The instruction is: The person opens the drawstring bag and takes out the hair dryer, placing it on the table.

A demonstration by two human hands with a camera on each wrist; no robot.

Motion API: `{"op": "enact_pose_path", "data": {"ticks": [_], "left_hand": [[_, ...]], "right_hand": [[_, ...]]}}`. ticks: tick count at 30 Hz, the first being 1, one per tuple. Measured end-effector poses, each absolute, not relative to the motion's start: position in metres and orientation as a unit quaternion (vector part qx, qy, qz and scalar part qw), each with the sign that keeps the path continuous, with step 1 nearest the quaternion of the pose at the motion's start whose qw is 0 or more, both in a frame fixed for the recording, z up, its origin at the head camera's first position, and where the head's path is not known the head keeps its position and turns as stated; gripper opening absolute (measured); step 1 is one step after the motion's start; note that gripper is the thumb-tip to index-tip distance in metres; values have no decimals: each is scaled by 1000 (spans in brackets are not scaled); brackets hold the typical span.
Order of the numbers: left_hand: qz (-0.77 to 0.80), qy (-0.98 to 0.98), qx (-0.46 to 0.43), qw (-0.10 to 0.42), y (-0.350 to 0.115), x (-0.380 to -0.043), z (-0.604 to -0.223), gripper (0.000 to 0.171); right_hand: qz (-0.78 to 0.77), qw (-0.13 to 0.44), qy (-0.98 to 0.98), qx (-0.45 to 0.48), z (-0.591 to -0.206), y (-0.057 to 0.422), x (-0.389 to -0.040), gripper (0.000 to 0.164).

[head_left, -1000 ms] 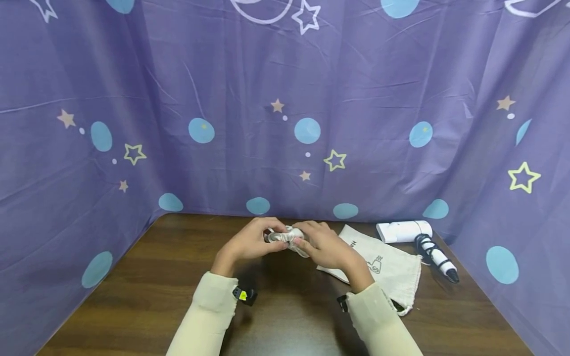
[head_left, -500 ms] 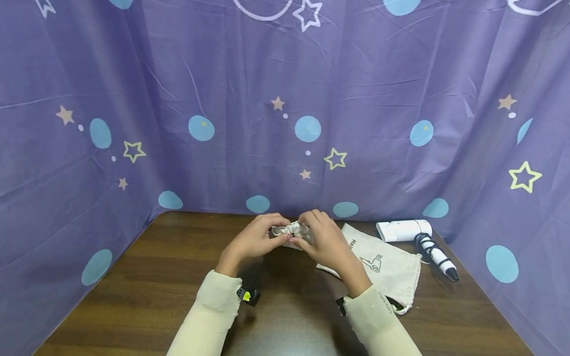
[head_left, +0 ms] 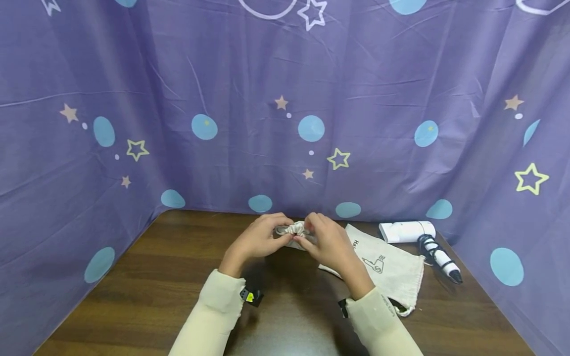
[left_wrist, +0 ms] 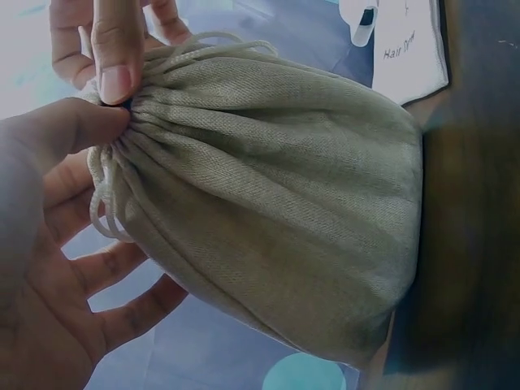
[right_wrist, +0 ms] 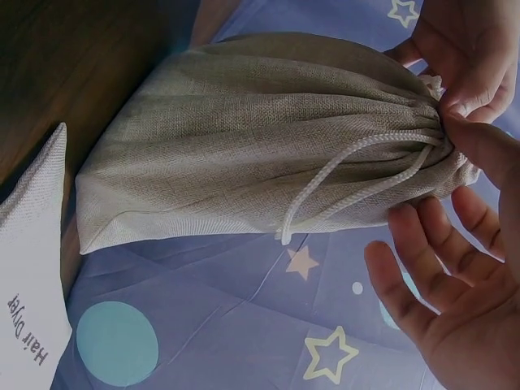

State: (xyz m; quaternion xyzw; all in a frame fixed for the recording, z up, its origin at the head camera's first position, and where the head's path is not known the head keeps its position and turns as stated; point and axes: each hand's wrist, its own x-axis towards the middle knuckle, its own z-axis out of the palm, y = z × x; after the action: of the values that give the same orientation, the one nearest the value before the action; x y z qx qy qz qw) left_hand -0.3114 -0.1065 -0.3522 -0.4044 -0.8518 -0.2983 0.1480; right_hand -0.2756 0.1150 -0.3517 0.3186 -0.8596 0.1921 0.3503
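A beige cloth drawstring bag (left_wrist: 276,195) stands upright on the table, filled out, its neck gathered into tight folds. My left hand (head_left: 258,240) pinches the gathered neck from the left, thumb on the near side. From the right, my right hand (head_left: 328,242) pinches the same neck, its thumb close to the left thumb. In the right wrist view its other fingers spread beside the bag (right_wrist: 252,138). A white cord (right_wrist: 325,175) loops down that side, and another loop of cord (left_wrist: 106,203) hangs by the left hand. The bag's contents are hidden.
Right of the hands, a flat cloth pouch (head_left: 396,269) printed with a dryer drawing and "Hair Dryer" lies on the brown table (head_left: 178,277). Behind it rests a white hair dryer (head_left: 407,231), black cord wound round its handle (head_left: 438,257). A purple curtain (head_left: 249,163) encloses the table.
My right hand has risen slightly and its fingers now stand more upright at the bag's neck. The neck's folds look more bunched together. Dryer and flat pouch have stayed put.
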Motion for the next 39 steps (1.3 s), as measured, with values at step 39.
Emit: {"op": "enact_pose_path", "data": {"ticks": [39], "left_hand": [[-277,-866,-344,234,-96,-303,-346,14]], "right_hand": [[207,381,-835,339,-350,113,-277,23]]}}
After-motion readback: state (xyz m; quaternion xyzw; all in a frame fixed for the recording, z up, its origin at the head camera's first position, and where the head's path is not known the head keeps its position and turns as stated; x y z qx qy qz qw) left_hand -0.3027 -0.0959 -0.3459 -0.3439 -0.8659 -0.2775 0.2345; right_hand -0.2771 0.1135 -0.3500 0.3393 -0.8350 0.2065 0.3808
